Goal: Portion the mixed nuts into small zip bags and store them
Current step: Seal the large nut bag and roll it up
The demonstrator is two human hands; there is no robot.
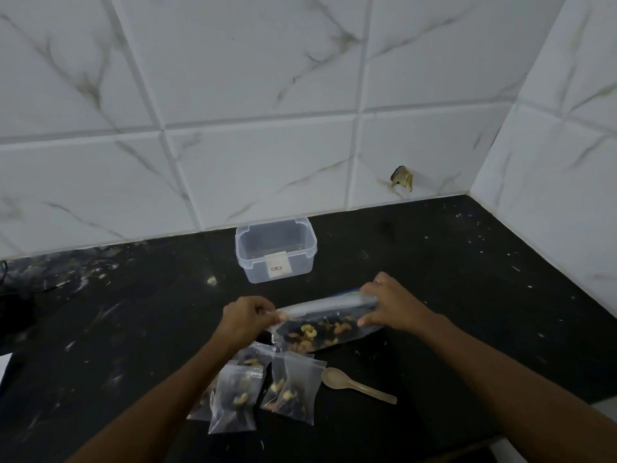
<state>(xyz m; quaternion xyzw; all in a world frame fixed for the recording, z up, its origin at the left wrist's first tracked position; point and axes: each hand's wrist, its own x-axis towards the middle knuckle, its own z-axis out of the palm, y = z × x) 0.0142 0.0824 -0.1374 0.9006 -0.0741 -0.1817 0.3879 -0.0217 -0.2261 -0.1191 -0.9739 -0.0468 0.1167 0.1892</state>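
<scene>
A black countertop (467,279) meets a white marble-tiled wall (267,95) at a corner. A clear plastic container (276,250), lid off, stands near the wall, well beyond the hands. A large zip bag (329,324) holding mixed nuts (314,334) lies on the countertop, stretched between both hands. The left hand (247,317) pinches the bag's left end with curled fingers. The right hand (389,304) grips the bag's right end near the zip strip, thumb below and fingers above. Several small zip bags (260,392), each containing nuts, lie in a loose cluster nearer the person than the large bag, partly under the left forearm. A wooden spoon (354,384) lies just right of the cluster.
</scene>
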